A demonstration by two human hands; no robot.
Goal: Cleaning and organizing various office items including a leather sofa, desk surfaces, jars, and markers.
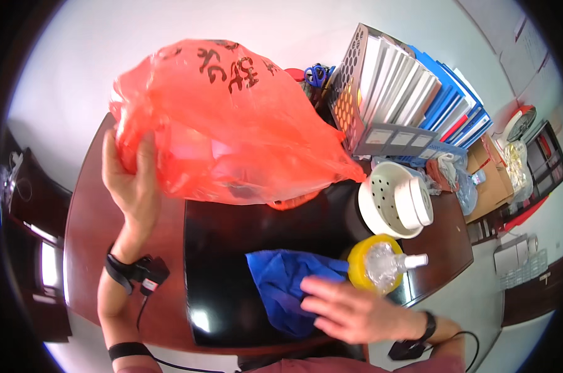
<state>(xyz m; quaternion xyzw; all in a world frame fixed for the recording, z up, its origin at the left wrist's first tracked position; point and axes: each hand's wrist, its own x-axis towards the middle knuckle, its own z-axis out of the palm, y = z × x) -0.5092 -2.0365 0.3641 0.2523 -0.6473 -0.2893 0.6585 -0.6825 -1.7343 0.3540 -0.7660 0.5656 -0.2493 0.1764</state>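
Observation:
My left hand (134,182) grips the left end of a large red plastic bag (244,135). The bag is bulging, bears dark writing, and shows pale and dark contents through its film. An orange edge (298,200) pokes out beneath it. Over the right part of a crumpled blue cloth (286,289) is my right hand (344,310), blurred, its fingers apart and holding nothing. Whether it touches the cloth is unclear. Beside the cloth, to the right, stands a clear spray bottle (382,270) with a white nozzle, within a yellow ring-shaped thing (358,265).
Behind, a file rack (398,135) holds several folders, with blue-handled scissors (315,75) at its left. A white perforated container (379,203) holds a white lidded object (414,203). A cardboard box (489,182) lies beyond the right of the wooden desk (95,233).

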